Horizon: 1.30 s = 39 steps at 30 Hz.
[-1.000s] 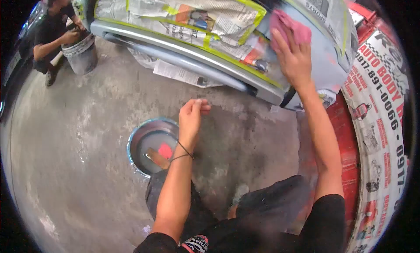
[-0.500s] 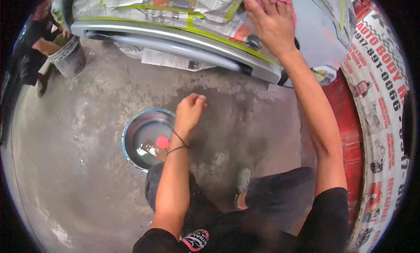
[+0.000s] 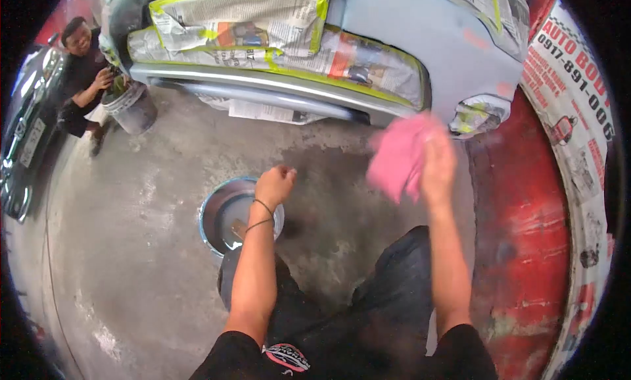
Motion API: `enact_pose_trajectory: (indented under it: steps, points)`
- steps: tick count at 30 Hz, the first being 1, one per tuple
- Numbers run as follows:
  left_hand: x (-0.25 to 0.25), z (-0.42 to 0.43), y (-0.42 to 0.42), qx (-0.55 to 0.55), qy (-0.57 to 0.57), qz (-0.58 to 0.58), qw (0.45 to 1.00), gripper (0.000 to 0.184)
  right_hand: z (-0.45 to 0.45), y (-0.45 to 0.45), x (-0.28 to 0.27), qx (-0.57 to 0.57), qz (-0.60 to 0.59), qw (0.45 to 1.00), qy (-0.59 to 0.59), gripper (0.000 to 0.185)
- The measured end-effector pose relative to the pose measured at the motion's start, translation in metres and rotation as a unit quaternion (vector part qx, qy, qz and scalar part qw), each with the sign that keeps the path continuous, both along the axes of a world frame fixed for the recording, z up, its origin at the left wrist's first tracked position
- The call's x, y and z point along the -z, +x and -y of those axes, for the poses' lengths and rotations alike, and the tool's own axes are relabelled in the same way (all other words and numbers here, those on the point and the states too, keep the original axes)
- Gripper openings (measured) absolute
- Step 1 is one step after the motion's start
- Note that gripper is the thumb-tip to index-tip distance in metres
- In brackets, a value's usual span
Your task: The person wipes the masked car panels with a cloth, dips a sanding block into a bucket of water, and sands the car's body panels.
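My right hand point(image 3: 439, 164) grips a crumpled pink cloth point(image 3: 397, 158), blurred by motion, in front of the car's lower right corner and apart from the panel. My left hand point(image 3: 276, 184) is curled closed over the right rim of a round basin point(image 3: 205, 223), and nothing shows between its fingers. Cloudy water and a brown block point(image 3: 238, 229) are in the basin, partly hidden by my left forearm. Ahead stands a grey car body point(image 3: 388, 25), masked with newspaper point(image 3: 243, 22) and yellow-green tape.
At the far left a person point(image 3: 82, 84) crouches by a grey bucket point(image 3: 135, 110), near a dark car point(image 3: 26, 137). A red painted strip point(image 3: 519, 248) and a printed banner point(image 3: 578, 117) run along the right. Grey concrete floor point(image 3: 131, 248) lies below.
My right hand has come off the masked car, drawing the pink cloth down and back towards me. My left hand sits slightly lower and further left. The view has tilted.
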<state>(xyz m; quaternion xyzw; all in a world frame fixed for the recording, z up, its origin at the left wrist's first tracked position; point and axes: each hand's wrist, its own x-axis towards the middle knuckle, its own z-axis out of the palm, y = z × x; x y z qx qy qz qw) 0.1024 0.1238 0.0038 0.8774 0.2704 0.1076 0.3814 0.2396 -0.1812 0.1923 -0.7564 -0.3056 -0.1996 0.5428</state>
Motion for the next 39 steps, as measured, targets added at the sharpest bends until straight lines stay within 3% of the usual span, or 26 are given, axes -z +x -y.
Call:
enact_pose_trajectory:
  steps: [1, 2, 3, 4, 5, 6, 7, 8, 10, 11, 13, 16, 18, 21, 23, 25, 26, 29, 31, 33, 34, 35, 36, 37, 39]
  points:
    - [0.001, 0.001, 0.003, 0.01, 0.007, -0.014, 1.0, 0.042, -0.006, -0.015, 0.024, -0.136, -0.132, 0.982, 0.019, 0.029]
    - [-0.003, 0.005, 0.002, 0.003, 0.016, -0.014, 1.0, 0.042, -0.01, -0.032, 0.048, -0.206, -0.204, 0.953, -0.082, 0.027]
    - [-0.008, 0.014, 0.001, -0.012, -0.013, 0.093, 0.996, 0.043, -0.02, -0.038, 0.098, -0.334, -0.224, 0.911, -0.094, 0.029]
    - [-0.014, 0.019, 0.003, -0.025, -0.037, 0.197, 0.979, 0.049, -0.024, -0.061, 0.145, -0.38, -0.358, 0.844, -0.122, 0.031]
    - [-0.037, 0.031, 0.002, -0.024, -0.008, 0.215, 0.976, 0.059, -0.037, -0.084, 0.147, -0.27, -0.161, 0.821, -0.477, 0.033]
    - [-0.067, 0.051, -0.004, -0.024, 0.017, 0.226, 0.974, 0.071, -0.04, -0.101, 0.159, -0.317, -0.041, 0.781, -0.537, 0.035]
    - [-0.09, 0.064, -0.006, -0.016, 0.04, 0.232, 0.972, 0.079, -0.06, -0.114, 0.124, -0.383, -0.305, 0.616, -0.617, 0.041]
    - [-0.11, 0.076, -0.006, -0.01, 0.061, 0.237, 0.97, 0.087, -0.067, -0.117, 0.126, -0.441, -0.282, 0.589, -0.615, 0.04]
    - [-0.152, 0.085, 0.005, 0.006, 0.141, 0.258, 0.956, 0.096, -0.068, -0.133, 0.195, -0.491, 0.003, 0.737, -0.464, 0.038]
    - [-0.175, 0.087, 0.016, 0.008, 0.176, 0.261, 0.949, 0.098, -0.071, -0.133, 0.178, -0.502, 0.01, 0.737, -0.451, 0.038]
    - [-0.217, 0.093, 0.044, 0.005, 0.219, 0.257, 0.941, 0.099, -0.07, -0.129, 0.126, -0.525, -0.203, 0.672, -0.481, 0.04]
    - [-0.258, 0.095, 0.091, -0.022, 0.321, 0.241, 0.916, 0.102, -0.071, -0.105, 0.125, -0.515, -0.216, 0.642, -0.525, 0.039]
    - [-0.27, 0.098, 0.12, -0.065, 0.36, 0.26, 0.894, 0.105, -0.067, -0.09, 0.118, -0.505, -0.19, 0.659, -0.524, 0.039]
    - [-0.268, 0.12, 0.144, -0.08, 0.328, 0.24, 0.91, 0.108, -0.063, -0.076, 0.099, -0.448, -0.206, 0.71, -0.503, 0.04]
    - [-0.266, 0.142, 0.156, -0.094, 0.312, 0.255, 0.91, 0.11, -0.064, -0.07, 0.091, -0.461, -0.203, 0.708, -0.495, 0.04]
    - [-0.266, 0.177, 0.156, 0.001, 0.295, 0.221, 0.93, 0.113, -0.061, -0.067, 0.115, -0.478, -0.195, 0.71, -0.478, 0.038]
    - [-0.262, 0.188, 0.16, -0.011, 0.296, 0.213, 0.931, 0.113, -0.061, -0.066, 0.137, -0.491, -0.184, 0.716, -0.46, 0.036]
    - [-0.261, 0.194, 0.156, 0.02, 0.325, 0.211, 0.922, 0.119, -0.057, -0.055, 0.136, -0.489, -0.329, 0.703, -0.399, 0.035]
    - [-0.261, 0.186, 0.135, 0.06, 0.293, 0.217, 0.929, 0.089, -0.06, -0.051, 0.101, -0.468, -0.372, 0.707, -0.377, 0.031]
    - [-0.228, 0.169, 0.107, 0.112, 0.281, 0.193, 0.934, 0.037, -0.064, -0.037, 0.148, -0.465, -0.338, 0.753, -0.319, 0.028]
    - [-0.217, 0.169, 0.081, 0.205, 0.068, 0.173, 0.961, 0.02, -0.066, -0.024, 0.171, -0.479, -0.315, 0.724, -0.384, 0.028]
    - [-0.211, 0.173, 0.047, 0.283, -0.152, 0.153, 0.935, 0.012, -0.067, -0.019, 0.206, -0.477, -0.337, 0.75, -0.312, 0.03]
    - [-0.203, 0.181, 0.012, 0.358, -0.255, 0.096, 0.893, 0.017, -0.068, -0.014, 0.241, -0.476, -0.353, 0.77, -0.238, 0.033]
    - [-0.184, 0.196, -0.024, 0.403, -0.354, 0.089, 0.839, 0.028, -0.064, -0.011, 0.206, -0.455, -0.329, 0.791, -0.243, 0.033]
    - [-0.179, 0.223, -0.079, 0.472, -0.429, 0.053, 0.768, 0.05, -0.057, -0.007, 0.156, -0.422, -0.317, 0.808, -0.261, 0.035]
